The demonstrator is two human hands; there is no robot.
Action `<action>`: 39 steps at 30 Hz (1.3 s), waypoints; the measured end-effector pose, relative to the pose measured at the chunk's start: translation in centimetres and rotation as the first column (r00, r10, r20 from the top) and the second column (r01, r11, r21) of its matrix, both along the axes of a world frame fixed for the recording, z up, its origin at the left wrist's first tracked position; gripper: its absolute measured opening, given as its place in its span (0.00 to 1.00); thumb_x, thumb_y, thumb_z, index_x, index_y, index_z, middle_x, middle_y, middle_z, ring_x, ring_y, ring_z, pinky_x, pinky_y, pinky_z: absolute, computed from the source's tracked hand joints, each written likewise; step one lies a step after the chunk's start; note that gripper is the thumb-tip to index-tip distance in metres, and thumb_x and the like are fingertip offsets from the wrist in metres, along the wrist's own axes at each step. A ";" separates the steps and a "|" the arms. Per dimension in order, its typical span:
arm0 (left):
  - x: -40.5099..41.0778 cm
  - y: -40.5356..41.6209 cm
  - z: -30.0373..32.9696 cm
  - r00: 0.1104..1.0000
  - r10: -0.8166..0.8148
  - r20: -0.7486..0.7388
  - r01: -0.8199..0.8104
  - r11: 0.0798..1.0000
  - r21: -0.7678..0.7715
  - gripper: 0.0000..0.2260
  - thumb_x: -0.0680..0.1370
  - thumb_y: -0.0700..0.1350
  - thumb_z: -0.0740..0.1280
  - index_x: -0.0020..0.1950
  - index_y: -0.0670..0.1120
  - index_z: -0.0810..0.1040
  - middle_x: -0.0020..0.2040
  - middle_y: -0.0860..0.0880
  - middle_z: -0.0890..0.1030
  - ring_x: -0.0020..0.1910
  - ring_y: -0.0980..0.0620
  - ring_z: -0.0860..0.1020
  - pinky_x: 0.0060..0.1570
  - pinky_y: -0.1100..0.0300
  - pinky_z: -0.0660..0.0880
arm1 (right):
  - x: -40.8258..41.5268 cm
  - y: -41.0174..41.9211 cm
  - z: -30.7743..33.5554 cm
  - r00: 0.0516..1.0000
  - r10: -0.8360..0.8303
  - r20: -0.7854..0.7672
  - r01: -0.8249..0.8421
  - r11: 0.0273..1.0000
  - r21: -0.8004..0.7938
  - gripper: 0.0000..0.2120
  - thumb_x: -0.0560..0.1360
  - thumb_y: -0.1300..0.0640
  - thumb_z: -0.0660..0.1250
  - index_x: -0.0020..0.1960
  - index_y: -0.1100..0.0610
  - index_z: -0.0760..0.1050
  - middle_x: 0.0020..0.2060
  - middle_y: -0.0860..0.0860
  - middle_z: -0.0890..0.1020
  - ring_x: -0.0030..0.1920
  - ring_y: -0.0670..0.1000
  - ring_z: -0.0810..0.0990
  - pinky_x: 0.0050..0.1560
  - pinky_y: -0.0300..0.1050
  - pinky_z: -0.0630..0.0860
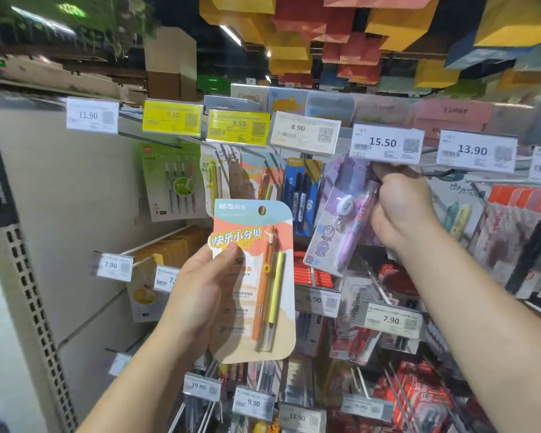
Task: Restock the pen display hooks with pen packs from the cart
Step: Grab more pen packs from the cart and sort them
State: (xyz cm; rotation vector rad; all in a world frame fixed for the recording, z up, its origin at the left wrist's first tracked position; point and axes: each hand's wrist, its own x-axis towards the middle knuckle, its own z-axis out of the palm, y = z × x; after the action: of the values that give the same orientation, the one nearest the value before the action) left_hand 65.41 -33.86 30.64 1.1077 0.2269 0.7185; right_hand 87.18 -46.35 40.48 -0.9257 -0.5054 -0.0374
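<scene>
1. My left hand point(200, 295), raised in open room before the display, has its thumb and fingers pinching the orange-and-yellow pen pack point(256, 276) upright by its left edge.
2. Farther in, my right hand point(400, 210) curls tightly around the purple pen pack point(341, 214), tilted, just under the 15.50 price tag point(386, 143).

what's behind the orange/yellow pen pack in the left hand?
Behind the pen pack held by the left hand: a matching pack hanging above, red packs at its right edge, price tags below. The hooks directly behind it are covered.
</scene>
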 end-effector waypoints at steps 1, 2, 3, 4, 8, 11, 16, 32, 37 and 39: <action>0.0 0.3 0.0 1.000 0.002 0.002 -0.002 1.000 -0.005 0.10 0.82 0.44 0.64 0.53 0.46 0.85 0.49 0.44 0.88 0.41 0.50 0.86 0.43 0.52 0.79 | 0.2 0.2 0.0 0.999 -0.039 -0.002 0.039 0.999 -0.007 0.10 0.78 0.68 0.69 0.57 0.59 0.83 0.59 0.58 0.85 0.62 0.61 0.83 0.64 0.64 0.79; -0.1 0.6 -0.1 1.000 0.001 0.006 -0.001 1.000 -0.010 0.10 0.81 0.44 0.64 0.53 0.46 0.85 0.50 0.43 0.88 0.41 0.50 0.86 0.44 0.52 0.79 | 0.3 0.4 0.0 0.996 -0.093 -0.004 0.092 0.995 -0.039 0.10 0.78 0.68 0.69 0.57 0.59 0.83 0.57 0.56 0.86 0.60 0.58 0.84 0.62 0.58 0.81; -0.1 0.9 -0.1 1.000 -0.003 0.011 0.003 1.000 -0.015 0.10 0.80 0.45 0.65 0.53 0.46 0.85 0.51 0.42 0.88 0.42 0.49 0.86 0.46 0.51 0.80 | 0.7 0.7 -0.1 0.988 -0.156 -0.008 0.155 0.985 -0.080 0.10 0.79 0.67 0.69 0.59 0.60 0.82 0.57 0.54 0.86 0.58 0.54 0.85 0.58 0.51 0.83; -0.2 1.3 -0.2 1.000 -0.006 0.017 0.007 1.000 -0.017 0.10 0.79 0.46 0.65 0.55 0.46 0.85 0.53 0.42 0.87 0.43 0.48 0.86 0.48 0.50 0.80 | 1.2 0.9 -0.3 0.977 -0.212 -0.010 0.209 0.971 -0.114 0.12 0.79 0.66 0.69 0.61 0.62 0.81 0.56 0.53 0.85 0.55 0.51 0.84 0.53 0.44 0.82; -0.4 2.6 0.0 1.000 -0.012 0.029 0.011 0.999 0.044 0.13 0.78 0.48 0.65 0.59 0.46 0.84 0.54 0.44 0.88 0.46 0.49 0.86 0.48 0.50 0.79 | 3.0 2.0 -0.4 0.948 -0.318 0.016 0.315 0.927 -0.204 0.14 0.80 0.64 0.68 0.62 0.72 0.76 0.48 0.54 0.77 0.47 0.46 0.73 0.35 0.29 0.72; -0.4 3.6 0.1 1.000 -0.011 0.022 0.009 0.995 0.100 0.11 0.83 0.46 0.62 0.61 0.46 0.82 0.55 0.45 0.87 0.49 0.49 0.86 0.51 0.51 0.79 | 3.8 2.6 -0.2 0.922 -0.388 0.008 0.372 0.880 -0.296 0.05 0.82 0.63 0.65 0.55 0.61 0.78 0.38 0.50 0.76 0.37 0.45 0.74 0.24 0.26 0.64; -0.2 5.3 0.2 0.999 -0.045 0.017 0.041 0.986 0.159 0.12 0.83 0.45 0.63 0.62 0.46 0.81 0.56 0.45 0.87 0.51 0.48 0.86 0.54 0.50 0.80 | 2.6 3.2 -0.2 0.863 -0.505 0.025 0.483 0.808 -0.337 0.07 0.80 0.60 0.68 0.58 0.57 0.75 0.41 0.53 0.81 0.31 0.43 0.79 0.29 0.33 0.74; 2.8 7.3 1.7 0.988 -0.149 0.030 0.134 0.948 0.289 0.15 0.79 0.44 0.68 0.65 0.45 0.77 0.57 0.43 0.86 0.53 0.44 0.85 0.53 0.48 0.80 | -8.2 8.1 -4.4 0.976 0.209 0.059 -0.167 0.895 -0.414 0.15 0.72 0.49 0.73 0.54 0.57 0.84 0.51 0.56 0.88 0.55 0.59 0.86 0.66 0.65 0.76; 3.3 7.4 3.4 0.990 -0.109 0.087 0.082 0.960 0.269 0.08 0.82 0.38 0.65 0.59 0.44 0.81 0.46 0.49 0.86 0.41 0.53 0.83 0.39 0.60 0.81 | -7.7 8.8 -3.5 0.962 0.211 0.171 -0.111 0.881 -0.460 0.06 0.75 0.53 0.72 0.50 0.54 0.81 0.47 0.52 0.88 0.48 0.53 0.85 0.59 0.57 0.80; 3.5 7.4 4.7 0.991 -0.084 0.108 0.050 0.957 0.285 0.08 0.80 0.42 0.67 0.58 0.46 0.82 0.44 0.50 0.84 0.38 0.53 0.81 0.30 0.60 0.79 | -7.7 9.1 -3.0 0.950 0.210 0.232 -0.080 0.881 -0.467 0.02 0.80 0.58 0.69 0.48 0.54 0.80 0.46 0.55 0.87 0.46 0.55 0.85 0.56 0.57 0.80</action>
State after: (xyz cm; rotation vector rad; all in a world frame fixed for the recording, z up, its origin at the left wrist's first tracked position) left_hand 68.90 -26.49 35.34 1.3312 -0.0173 0.7689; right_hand 79.49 -37.29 37.53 -1.3484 -0.8685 0.0955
